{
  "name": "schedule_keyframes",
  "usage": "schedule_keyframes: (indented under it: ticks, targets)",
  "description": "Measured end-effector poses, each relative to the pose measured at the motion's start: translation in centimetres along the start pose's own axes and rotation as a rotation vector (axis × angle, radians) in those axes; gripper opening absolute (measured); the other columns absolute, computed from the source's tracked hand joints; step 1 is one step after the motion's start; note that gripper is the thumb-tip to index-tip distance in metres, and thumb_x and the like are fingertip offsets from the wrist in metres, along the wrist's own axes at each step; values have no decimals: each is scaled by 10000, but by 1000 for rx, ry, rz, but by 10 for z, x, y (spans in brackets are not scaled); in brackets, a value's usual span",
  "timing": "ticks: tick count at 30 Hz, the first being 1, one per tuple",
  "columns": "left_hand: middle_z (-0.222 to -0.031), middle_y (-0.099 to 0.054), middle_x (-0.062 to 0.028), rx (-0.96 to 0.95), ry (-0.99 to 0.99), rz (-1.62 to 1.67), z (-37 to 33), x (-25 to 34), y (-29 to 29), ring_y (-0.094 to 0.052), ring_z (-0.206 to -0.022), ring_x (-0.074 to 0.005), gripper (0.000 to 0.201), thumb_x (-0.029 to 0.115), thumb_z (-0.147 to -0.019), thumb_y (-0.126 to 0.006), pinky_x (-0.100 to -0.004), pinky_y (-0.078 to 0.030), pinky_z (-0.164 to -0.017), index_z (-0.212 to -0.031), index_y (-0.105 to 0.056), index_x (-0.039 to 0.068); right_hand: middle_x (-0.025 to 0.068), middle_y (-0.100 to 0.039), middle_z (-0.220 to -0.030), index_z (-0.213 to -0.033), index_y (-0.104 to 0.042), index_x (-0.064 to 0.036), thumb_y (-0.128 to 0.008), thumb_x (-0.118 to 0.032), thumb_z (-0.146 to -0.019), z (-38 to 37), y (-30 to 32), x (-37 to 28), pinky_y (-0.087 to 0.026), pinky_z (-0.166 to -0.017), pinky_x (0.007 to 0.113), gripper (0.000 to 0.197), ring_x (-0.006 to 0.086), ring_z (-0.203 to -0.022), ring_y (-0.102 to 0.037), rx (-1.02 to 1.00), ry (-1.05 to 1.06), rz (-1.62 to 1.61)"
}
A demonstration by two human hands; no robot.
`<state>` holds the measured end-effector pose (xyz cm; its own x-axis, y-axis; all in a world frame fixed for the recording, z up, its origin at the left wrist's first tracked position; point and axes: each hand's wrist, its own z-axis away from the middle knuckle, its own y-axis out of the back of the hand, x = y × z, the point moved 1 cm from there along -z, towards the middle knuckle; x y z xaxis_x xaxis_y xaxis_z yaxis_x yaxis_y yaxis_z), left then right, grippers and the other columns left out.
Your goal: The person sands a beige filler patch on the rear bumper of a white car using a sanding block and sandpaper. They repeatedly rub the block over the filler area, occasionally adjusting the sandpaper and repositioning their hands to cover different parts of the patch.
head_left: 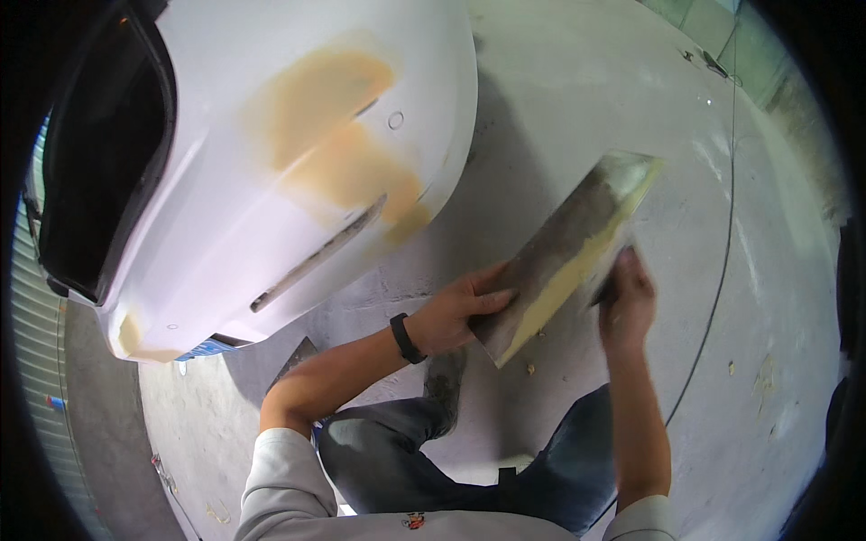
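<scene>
My left hand (456, 311) grips a flat rectangular mixing board (559, 236) by its near left edge, thumb on top. The board is tilted, with its far end up to the right. Yellow body filler (566, 288) is smeared in a long strip along the board's right side. At that side my right hand (629, 293) is closed on a dark, flat-edged spreader (603, 290), slightly blurred and partly hidden by the fingers. In front of me to the left is a white car body (225, 194) with sanded tan filler patches (329, 108) around its corner.
A long slot (317, 252) runs along the car's bumper. Behind it is a dark car window (108, 153). A thin cable (727, 243) lies across the grey floor (686, 216) on the right. Small yellowish crumbs (530, 369) lie on the floor below the board. Corrugated metal (41, 388) lines the far left.
</scene>
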<state>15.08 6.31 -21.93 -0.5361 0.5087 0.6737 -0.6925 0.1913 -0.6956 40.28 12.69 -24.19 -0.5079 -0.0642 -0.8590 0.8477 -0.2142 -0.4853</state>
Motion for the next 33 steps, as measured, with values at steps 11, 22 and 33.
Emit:
schedule_keyframes:
  ticks: [11, 22, 33]
  targets:
    - [-1486, -548, -94, 289, 23, -226, 22, -1, -57, -556, -1316, -179, 617, 75, -1032, -604, -347, -437, -1139, -1586, -336, 23, 1, -699, -988, -1200, -698, -30, -684, -149, -1016, 43, -1, -42, -519, -780, 272, 220, 88, -842, -621, -34, -167, -278]
    - [-1233, -686, -190, 152, -303, -1422, 37, 36, -110, -627, -1153, -179, 509, 156, -1047, -602, -311, -472, -1002, -1484, -449, -55, 113, -659, -806, -1253, -678, 13, -696, -171, -970, -23, 123, -120, -491, -700, 292, 338, 93, -745, -530, 112, 411, 804]
    - [-812, -612, -104, 181, -310, -1522, -4, 13, -123, -514, -747, -105, 510, 210, -1061, -592, -293, -455, -671, -1457, -458, -82, 111, -632, -825, -1074, -677, 24, -701, 11, -924, 88, 84, -51, -476, -679, 308, 152, 184, -694, -536, -115, 440, 768]
